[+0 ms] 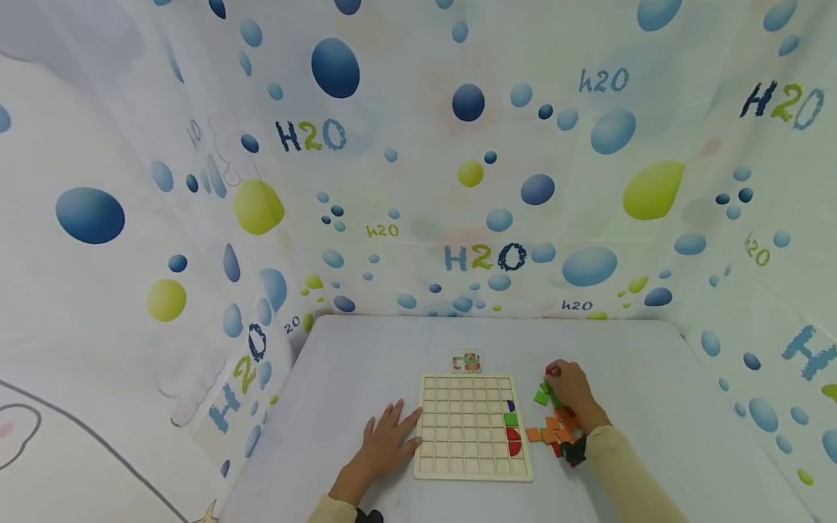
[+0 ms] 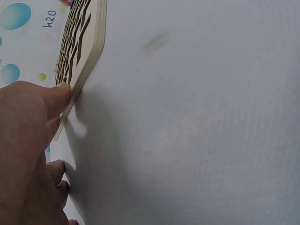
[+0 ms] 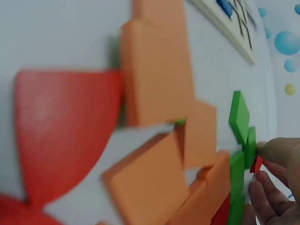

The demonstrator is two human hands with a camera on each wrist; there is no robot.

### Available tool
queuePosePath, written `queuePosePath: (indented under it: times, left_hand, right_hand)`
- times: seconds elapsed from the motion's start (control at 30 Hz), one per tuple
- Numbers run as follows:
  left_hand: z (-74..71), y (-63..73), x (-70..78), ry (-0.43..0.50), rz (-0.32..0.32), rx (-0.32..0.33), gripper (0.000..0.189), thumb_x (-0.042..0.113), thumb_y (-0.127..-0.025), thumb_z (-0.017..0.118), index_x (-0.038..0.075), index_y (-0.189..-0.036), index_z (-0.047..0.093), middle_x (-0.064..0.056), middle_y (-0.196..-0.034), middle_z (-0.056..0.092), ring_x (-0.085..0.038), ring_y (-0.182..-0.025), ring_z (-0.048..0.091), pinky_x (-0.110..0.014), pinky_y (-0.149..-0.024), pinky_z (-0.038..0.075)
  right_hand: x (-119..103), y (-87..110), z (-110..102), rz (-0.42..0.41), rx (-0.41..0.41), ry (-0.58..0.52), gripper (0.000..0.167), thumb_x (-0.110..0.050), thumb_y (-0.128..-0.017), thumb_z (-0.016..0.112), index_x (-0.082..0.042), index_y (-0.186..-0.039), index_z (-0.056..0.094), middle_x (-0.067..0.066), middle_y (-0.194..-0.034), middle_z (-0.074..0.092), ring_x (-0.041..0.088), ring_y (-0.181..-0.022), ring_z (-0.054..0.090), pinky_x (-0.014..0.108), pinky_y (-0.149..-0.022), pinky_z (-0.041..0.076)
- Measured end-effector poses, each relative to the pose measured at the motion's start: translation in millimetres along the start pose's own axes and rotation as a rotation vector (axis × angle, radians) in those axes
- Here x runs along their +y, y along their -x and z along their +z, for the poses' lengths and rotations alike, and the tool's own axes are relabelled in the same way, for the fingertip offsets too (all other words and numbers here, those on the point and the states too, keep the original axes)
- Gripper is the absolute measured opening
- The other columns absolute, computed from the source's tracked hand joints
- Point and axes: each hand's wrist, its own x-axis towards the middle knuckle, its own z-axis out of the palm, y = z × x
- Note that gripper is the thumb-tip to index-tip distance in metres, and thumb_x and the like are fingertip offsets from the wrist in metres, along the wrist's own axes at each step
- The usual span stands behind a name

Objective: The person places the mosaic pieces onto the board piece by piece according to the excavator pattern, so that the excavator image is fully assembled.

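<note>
Bubble-printed walls stand behind a pale table.

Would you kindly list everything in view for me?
Table: one, white, centre
Board: one, pale wood, on the table
Card: one, multicoloured, beyond the board
Set pieces: four; blue, green, two red; board's right column
Loose pieces: many, overlapping; orange, green, red; right of board
Held piece: one, red, at the loose pieces' far end
Backdrop: apparently one, white with coloured spots, around the table
Wrist cameras: two, black, one per wrist
Sleeves: two, beige, on both arms
Left hand: one, bare, at board's left edge
Right hand: one, bare, pinching held piece
</note>
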Motion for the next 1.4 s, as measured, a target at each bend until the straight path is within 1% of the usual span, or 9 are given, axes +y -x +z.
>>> queuePosePath:
  times: [0.13,0.27,0.37,0.53,0.67,0.83,1.03,1.17,1.4]
  left_hand:
    - [1.8,-2.1,-1.7,0.002,0.0,0.002,0.06,0.046,-0.106,0.058,0.023,-0.16,0.047,-0.023,-0.17,0.031,-0.049,-0.157,0.026,-0.079,-0.119,0.015]
    - [5.2,-3.2,-2.5,-0.006,-0.005,0.003,0.06,0.048,-0.106,0.057,0.024,-0.16,0.047,-0.021,-0.171,0.031,-0.047,-0.158,0.026,-0.078,-0.12,0.016]
    - [6.2,-2.9,-2.2,0.003,-0.004,0.003,0.06,0.048,-0.106,0.057,0.024,-0.16,0.048,-0.022,-0.171,0.031,-0.048,-0.157,0.026,-0.078,-0.12,0.015]
    - [6.2,-2.1,-1.6,0.015,-0.007,-0.003,0.06,0.047,-0.106,0.058,0.024,-0.16,0.048,-0.022,-0.171,0.031,-0.049,-0.157,0.025,-0.079,-0.12,0.014]
    - [6.4,-1.9,-1.5,0.008,-0.01,-0.001,0.06,0.048,-0.106,0.058,0.025,-0.16,0.047,-0.021,-0.171,0.031,-0.047,-0.158,0.026,-0.078,-0.12,0.015]
    - [7.2,-1.6,-2.4,0.013,0.0,0.006,0.06,0.048,-0.105,0.058,0.025,-0.16,0.048,-0.023,-0.17,0.031,-0.049,-0.157,0.026,-0.079,-0.119,0.014]
    - [5.8,-1.7,-2.3,0.003,-0.01,0.001,0.06,0.049,-0.106,0.058,0.025,-0.16,0.047,-0.022,-0.171,0.03,-0.048,-0.158,0.025,-0.078,-0.12,0.014]
    - [4.1,-1.7,-2.3,-0.001,-0.011,-0.004,0.061,0.05,-0.105,0.058,0.026,-0.16,0.047,-0.021,-0.171,0.03,-0.047,-0.158,0.025,-0.078,-0.12,0.014]
    - [3.4,-1.6,-3.2,-0.003,-0.018,0.006,0.06,0.049,-0.105,0.059,0.025,-0.16,0.048,-0.021,-0.171,0.031,-0.047,-0.158,0.026,-0.078,-0.12,0.015]
  right_hand:
    - [-6.1,-5.3,0.0,0.033,-0.017,-0.014,0.022,-0.005,-0.097,0.07,0.013,-0.108,0.069,0.026,-0.095,0.065,0.037,-0.088,0.061,0.053,-0.078,0.054]
    - [-8.6,-8.6,2.5,0.072,-0.069,-0.047,0.03,-0.009,-0.099,0.069,0.014,-0.118,0.069,0.029,-0.107,0.068,0.04,-0.099,0.063,0.055,-0.09,0.054]
    - [-9.1,-9.1,4.5,0.086,-0.097,-0.048,0.03,-0.009,-0.1,0.069,0.012,-0.121,0.068,0.028,-0.113,0.068,0.041,-0.105,0.063,0.058,-0.097,0.053]
    - [-6.8,-8.4,12.7,0.037,-0.097,-0.031,0.022,-0.003,-0.099,0.069,0.01,-0.117,0.069,0.025,-0.107,0.067,0.036,-0.097,0.063,0.055,-0.092,0.054]
    - [-8.9,-7.3,18.6,0.001,-0.083,-0.018,0.025,-0.005,-0.099,0.07,0.011,-0.119,0.069,0.024,-0.105,0.065,0.033,-0.094,0.06,0.052,-0.089,0.055]
    - [-12.3,-7.7,22.5,0.027,-0.062,0.004,0.029,-0.007,-0.099,0.072,0.012,-0.12,0.066,0.025,-0.105,0.063,0.034,-0.092,0.058,0.054,-0.088,0.054]
    - [-12.4,-8.9,31.8,0.021,-0.055,0.132,0.026,-0.009,-0.1,0.072,0.008,-0.118,0.067,0.028,-0.112,0.063,0.041,-0.103,0.063,0.061,-0.091,0.055]
    - [-22.1,-6.3,35.0,-0.01,-0.065,0.138,0.026,-0.011,-0.098,0.074,0.005,-0.118,0.068,0.026,-0.112,0.065,0.044,-0.106,0.064,0.065,-0.086,0.053]
    - [-53.8,2.3,47.6,-0.102,-0.123,0.055,0.025,-0.012,-0.099,0.072,0.001,-0.121,0.068,0.016,-0.108,0.066,0.033,-0.099,0.064,0.058,-0.085,0.051]
